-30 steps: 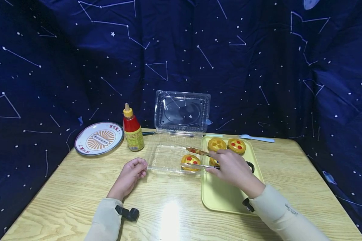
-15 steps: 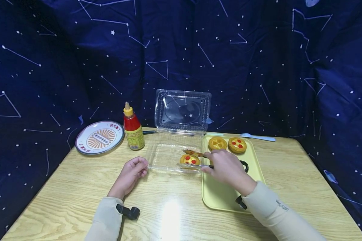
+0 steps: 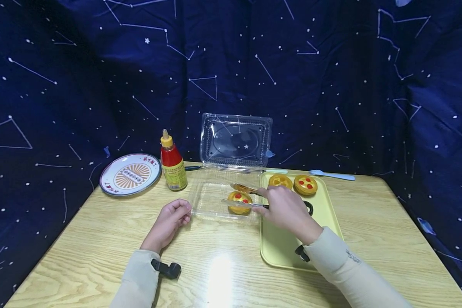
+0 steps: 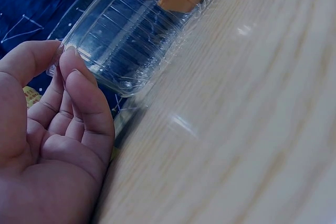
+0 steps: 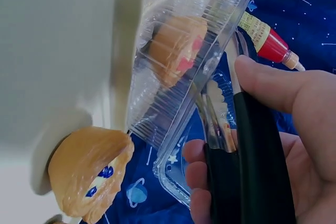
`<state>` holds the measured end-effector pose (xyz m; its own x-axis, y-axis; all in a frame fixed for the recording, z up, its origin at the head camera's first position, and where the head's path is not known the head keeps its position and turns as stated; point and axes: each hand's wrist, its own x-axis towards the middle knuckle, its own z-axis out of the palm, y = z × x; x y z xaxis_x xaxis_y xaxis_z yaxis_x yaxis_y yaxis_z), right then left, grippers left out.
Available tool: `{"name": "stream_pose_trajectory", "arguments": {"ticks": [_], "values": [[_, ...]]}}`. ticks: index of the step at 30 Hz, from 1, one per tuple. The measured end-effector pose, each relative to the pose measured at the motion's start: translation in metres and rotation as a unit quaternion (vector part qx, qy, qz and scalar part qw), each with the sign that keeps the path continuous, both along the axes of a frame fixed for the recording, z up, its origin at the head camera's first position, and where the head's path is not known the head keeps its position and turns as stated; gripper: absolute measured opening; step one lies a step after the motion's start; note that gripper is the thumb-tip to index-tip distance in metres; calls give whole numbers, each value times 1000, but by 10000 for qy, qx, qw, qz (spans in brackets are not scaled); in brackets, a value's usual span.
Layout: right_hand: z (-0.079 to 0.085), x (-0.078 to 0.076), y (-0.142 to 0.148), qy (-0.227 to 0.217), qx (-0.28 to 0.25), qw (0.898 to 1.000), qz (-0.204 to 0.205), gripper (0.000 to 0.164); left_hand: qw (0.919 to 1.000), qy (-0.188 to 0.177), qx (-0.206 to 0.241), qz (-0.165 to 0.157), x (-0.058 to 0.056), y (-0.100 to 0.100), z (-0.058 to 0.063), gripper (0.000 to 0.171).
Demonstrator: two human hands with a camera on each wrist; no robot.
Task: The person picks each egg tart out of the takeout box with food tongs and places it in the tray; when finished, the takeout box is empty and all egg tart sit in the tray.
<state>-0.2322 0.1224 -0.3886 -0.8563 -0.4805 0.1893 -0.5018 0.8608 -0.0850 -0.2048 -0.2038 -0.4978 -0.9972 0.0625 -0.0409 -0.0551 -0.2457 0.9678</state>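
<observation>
With thumb and fingertips, my left hand point(image 3: 169, 222) pinches the near left corner of a clear plastic clamshell box point(image 4: 121, 45). A tart with red pieces point(image 3: 238, 196) sits in the right part of the box. My right hand point(image 3: 286, 209) grips black-handled tongs point(image 5: 262, 161). Their metal arms are spread, one beyond the tart and one crossing its near side in the head view; whether they touch it I cannot tell. On the yellow tray point(image 3: 281, 244) lie a yellow-topped tart point(image 3: 280, 181), a red-dotted tart point(image 3: 306, 185) and a blue-dotted tart point(image 5: 92, 174), which my right hand hides in the head view.
The box's raised lid point(image 3: 236, 139) stands at the back. Left of it are a red sauce bottle point(image 3: 173, 167) and a patterned plate point(image 3: 131, 174), which overhangs the table edge. A blue fork point(image 3: 333, 175) lies behind the tray. A dark starry cloth point(image 3: 231, 64) hangs behind.
My right hand has moved left with the tongs, and the red-dotted tart in the box has shifted slightly left and away from me. My left hand stays on the box corner.
</observation>
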Motion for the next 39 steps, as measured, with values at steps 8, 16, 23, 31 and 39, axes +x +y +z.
{"name": "stream_pose_trajectory", "arguments": {"ticks": [8, 16, 23, 31, 39], "values": [[1, 5, 5, -152, 228, 9996, -34, 59, 10000, -6, -13, 10, 0, 1, 0, 3], [-3, 2, -3, -17, 218, 9997, -54, 53, 10000, 20, -23, 20, 0, 2, -1, 4], [-3, 3, -6, -21, 171, 9998, -86, 58, 10000, -36, -73, 30, -1, 0, -1, 5], [-2, 4, -1, -79, 305, 9994, -135, 57, 9999, -38, -65, 86, -1, 0, 1, 5], [0, 2, -3, -265, 462, 9984, -174, 53, 10000, 4, -43, 67, 0, 1, -1, 5]]}}
